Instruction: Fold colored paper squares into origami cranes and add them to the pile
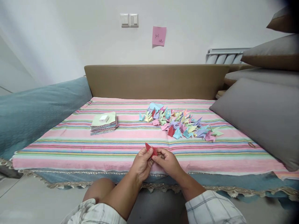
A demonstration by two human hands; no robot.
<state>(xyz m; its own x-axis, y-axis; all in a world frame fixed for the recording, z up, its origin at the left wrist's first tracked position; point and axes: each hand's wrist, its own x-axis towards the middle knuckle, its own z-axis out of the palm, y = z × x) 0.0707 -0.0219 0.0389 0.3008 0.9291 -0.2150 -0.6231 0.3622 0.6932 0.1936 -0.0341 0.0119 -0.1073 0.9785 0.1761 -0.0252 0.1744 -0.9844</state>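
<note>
A small folded piece of red paper [148, 147] is held between my two hands, above the front part of the striped cloth [70, 155]. My left hand [142, 163] pinches it from the left with thumb and fingers, one pointed tip sticking up past the thumb. From the right, my right hand [168, 160] grips its other side, thumb close to the left one. Part of the paper is hidden by my fingers. Beyond my hands lies a spread of folded paper cranes [177, 123] in many colours.
A stack of square paper [104, 128] with a small white block [104, 118] on top stands to the left. Grey cushions [261, 115] pile up at the right. A brown backrest [154, 81] runs along the back, and a blue armrest [44, 109] bounds the left.
</note>
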